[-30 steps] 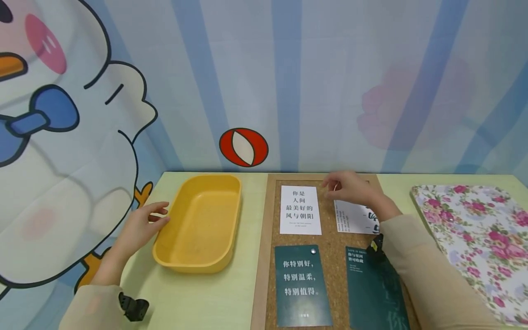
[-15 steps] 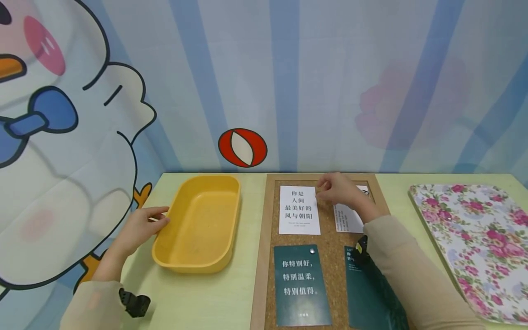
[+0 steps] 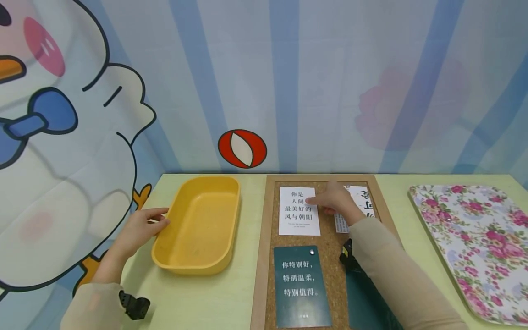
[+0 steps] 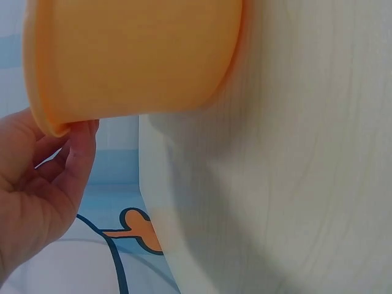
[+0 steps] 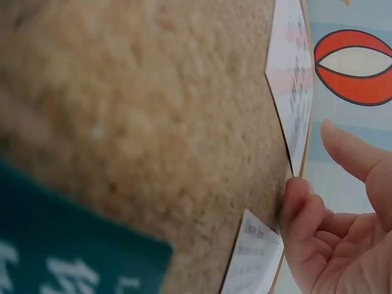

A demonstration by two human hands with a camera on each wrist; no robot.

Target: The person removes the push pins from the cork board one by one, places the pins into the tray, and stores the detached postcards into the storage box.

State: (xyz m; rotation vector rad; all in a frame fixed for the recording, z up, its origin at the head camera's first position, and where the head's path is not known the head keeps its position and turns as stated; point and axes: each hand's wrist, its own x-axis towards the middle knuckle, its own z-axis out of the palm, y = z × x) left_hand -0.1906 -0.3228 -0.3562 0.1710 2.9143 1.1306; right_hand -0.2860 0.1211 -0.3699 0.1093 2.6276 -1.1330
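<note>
My left hand point(image 3: 138, 231) pinches the left rim of a yellow plastic basin point(image 3: 202, 224); the left wrist view shows fingertips against the outer wall of the basin point(image 4: 147, 61), just under its lip. Over a cork board point(image 3: 334, 284) my right hand point(image 3: 336, 201) is between two white printed cards. Its thumb reaches left above the left white card point(image 3: 294, 217). In the right wrist view its other fingers point(image 5: 297, 193) are loosely bent, tips at the board near the card's edge, with the thumb apart. The right white card point(image 3: 363, 201) is partly covered by this hand.
Lower on the board lies a dark green card point(image 3: 303, 302) with a silver pin point(image 3: 312, 252) at its top corner. Another green card point(image 3: 367, 298) is partly under the right forearm. A floral tray point(image 3: 478, 247) lies at the right. A printed curtain point(image 3: 317, 91) stands behind the table.
My right hand has moved left and slightly down, from the right white card toward the left one, its thumb now straighter. The left hand keeps its place at the basin.
</note>
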